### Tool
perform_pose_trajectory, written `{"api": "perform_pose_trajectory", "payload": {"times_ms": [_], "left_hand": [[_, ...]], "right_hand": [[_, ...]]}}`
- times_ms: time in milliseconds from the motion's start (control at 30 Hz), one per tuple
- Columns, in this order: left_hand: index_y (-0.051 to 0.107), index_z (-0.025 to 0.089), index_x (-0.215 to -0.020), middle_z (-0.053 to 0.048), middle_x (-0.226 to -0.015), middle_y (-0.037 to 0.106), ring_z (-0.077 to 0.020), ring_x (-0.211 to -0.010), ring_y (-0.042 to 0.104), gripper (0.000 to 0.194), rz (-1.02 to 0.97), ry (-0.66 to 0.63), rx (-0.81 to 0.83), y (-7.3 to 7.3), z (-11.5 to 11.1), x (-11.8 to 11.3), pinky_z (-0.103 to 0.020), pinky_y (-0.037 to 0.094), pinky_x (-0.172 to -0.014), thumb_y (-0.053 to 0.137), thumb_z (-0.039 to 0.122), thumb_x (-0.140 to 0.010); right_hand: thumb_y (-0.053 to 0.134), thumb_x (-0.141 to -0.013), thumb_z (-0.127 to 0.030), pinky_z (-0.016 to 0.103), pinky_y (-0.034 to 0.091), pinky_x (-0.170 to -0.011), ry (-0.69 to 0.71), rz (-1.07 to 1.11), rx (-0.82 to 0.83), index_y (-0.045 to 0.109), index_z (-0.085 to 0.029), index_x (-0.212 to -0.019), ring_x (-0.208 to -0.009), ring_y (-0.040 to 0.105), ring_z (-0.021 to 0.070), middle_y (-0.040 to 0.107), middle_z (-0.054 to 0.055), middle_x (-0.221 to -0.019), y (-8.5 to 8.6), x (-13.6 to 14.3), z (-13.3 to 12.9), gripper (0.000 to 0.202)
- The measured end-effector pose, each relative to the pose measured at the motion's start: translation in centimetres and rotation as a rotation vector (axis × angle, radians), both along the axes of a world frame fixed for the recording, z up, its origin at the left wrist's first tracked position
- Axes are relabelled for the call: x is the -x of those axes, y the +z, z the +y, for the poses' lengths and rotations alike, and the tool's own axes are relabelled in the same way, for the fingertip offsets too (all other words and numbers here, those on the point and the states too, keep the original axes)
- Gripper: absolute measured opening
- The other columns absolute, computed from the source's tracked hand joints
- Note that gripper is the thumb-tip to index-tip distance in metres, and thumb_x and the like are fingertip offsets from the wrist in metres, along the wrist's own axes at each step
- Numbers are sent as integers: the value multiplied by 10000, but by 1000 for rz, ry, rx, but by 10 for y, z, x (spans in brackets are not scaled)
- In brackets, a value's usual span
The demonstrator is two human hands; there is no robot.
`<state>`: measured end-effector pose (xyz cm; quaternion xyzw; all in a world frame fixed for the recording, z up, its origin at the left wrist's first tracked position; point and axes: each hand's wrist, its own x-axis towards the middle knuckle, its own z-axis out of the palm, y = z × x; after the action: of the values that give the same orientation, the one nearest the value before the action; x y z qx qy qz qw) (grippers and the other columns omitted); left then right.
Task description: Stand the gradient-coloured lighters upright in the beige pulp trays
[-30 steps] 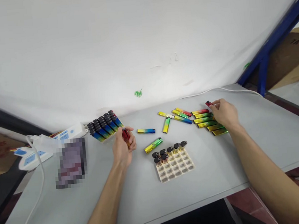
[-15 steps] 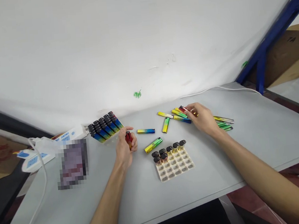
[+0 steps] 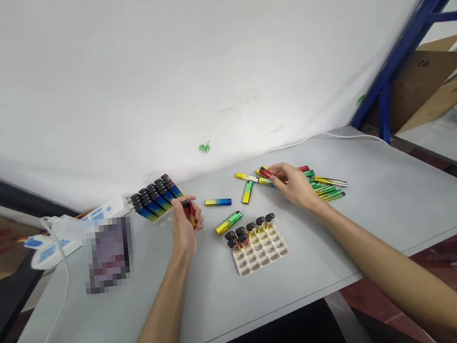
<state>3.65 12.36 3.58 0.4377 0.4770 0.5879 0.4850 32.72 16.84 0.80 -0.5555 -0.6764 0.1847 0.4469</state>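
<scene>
Red lighters with black tops [image 3: 188,209] are held in my left hand [image 3: 186,226], its fingers wrapped round them; how many is hard to tell. My right hand [image 3: 293,184] pinches a red lighter [image 3: 267,172] above several loose yellow, green and blue ones. Between the hands lie a yellow-blue lighter [image 3: 218,202] and a yellow-green lighter [image 3: 228,222]. A cream tray [image 3: 260,250] in front of them bears several upright lighters in its back rows, and its front pockets are bare. Behind my left hand stands a full block of blue-yellow lighters [image 3: 156,198].
White power strips [image 3: 107,209] with a white cable lie at the left, beside a pixelated dark item [image 3: 110,254]. The wall [image 3: 205,88] borders the grey table [image 3: 219,295] at the back. A blue frame [image 3: 385,104] and cardboard boxes [image 3: 424,79] stand at the right.
The view has shifted a little. My right hand has moved left with the red lighter, uncovering more green and red lighters behind it. My left hand still holds its lighters, now more tilted.
</scene>
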Motion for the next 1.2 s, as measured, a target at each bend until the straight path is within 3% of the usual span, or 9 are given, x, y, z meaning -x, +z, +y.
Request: {"api": "perform_pose_trajectory", "payload": {"times_ms": [133,200,267,400,467,633,900,1033,1200], "left_hand": [[420,276,-944,83,-678,484,-85,-489,412,202,129,-3,-56,11,-8,0,-196,321,-447,535,438,-910],[429,263,-920,63,-735,535,-103,-553,474,161,232,-35,-91,26,-16,-2,-221,385,-494,549,370,-912],[483,247,-956,11,-862,592,-138,-706,555,115,478,-74,-198,44,-26,-7,-277,468,-628,482,362,-947],[603,246,-943,-30,-936,598,-201,-907,572,67,898,-101,-486,78,-48,-28,-350,466,-820,577,289,-898],[605,258,-958,-19,-920,614,-197,-893,582,87,985,-116,-596,84,-57,-40,-344,469,-801,610,237,-873],[542,260,-960,-2,-847,661,-211,-846,608,125,1185,-162,-682,73,-70,-60,-372,461,-773,605,212,-864],[577,244,-965,2,-823,692,-210,-845,589,81,1404,-267,-788,42,-69,-59,-371,417,-787,594,208,-895],[594,209,-981,-23,-879,690,-215,-870,572,90,1415,-210,-841,32,-66,-57,-361,415,-783,611,202,-893],[594,202,-958,-26,-853,676,-212,-855,566,80,1425,-175,-864,29,-67,-54,-357,417,-775,618,185,-884]], "right_hand": [[570,-846,-265,353,539,-747,27,26,13,597,-199,-1057,-796,660,181,691,72,-1103,0,1,0,223],[583,-832,-255,354,546,-741,25,13,10,584,-195,-1154,-780,656,185,685,67,-1029,-1,1,0,328],[586,-817,-237,353,550,-734,15,-12,-8,585,-190,-1187,-783,652,194,662,66,-984,-1,0,0,373],[566,-805,-208,346,538,-723,-1,-87,-45,649,-198,-1036,-753,620,196,604,51,-891,3,1,-1,246],[555,-827,-224,344,525,-717,-11,-109,-59,657,-202,-980,-731,602,193,588,42,-853,4,1,-2,185],[543,-877,-266,342,516,-746,-6,-98,-86,651,-209,-1013,-787,612,198,612,51,-917,6,2,-2,183],[547,-891,-273,352,529,-753,36,-129,-77,645,-209,-1041,-760,619,189,623,54,-965,2,4,-4,190],[548,-893,-276,360,528,-764,40,-145,-72,639,-209,-1043,-775,623,198,627,58,-972,-1,4,-6,188],[546,-901,-283,365,525,-771,40,-159,-89,638,-214,-1037,-787,624,205,629,57,-965,-1,4,-8,178]]}}
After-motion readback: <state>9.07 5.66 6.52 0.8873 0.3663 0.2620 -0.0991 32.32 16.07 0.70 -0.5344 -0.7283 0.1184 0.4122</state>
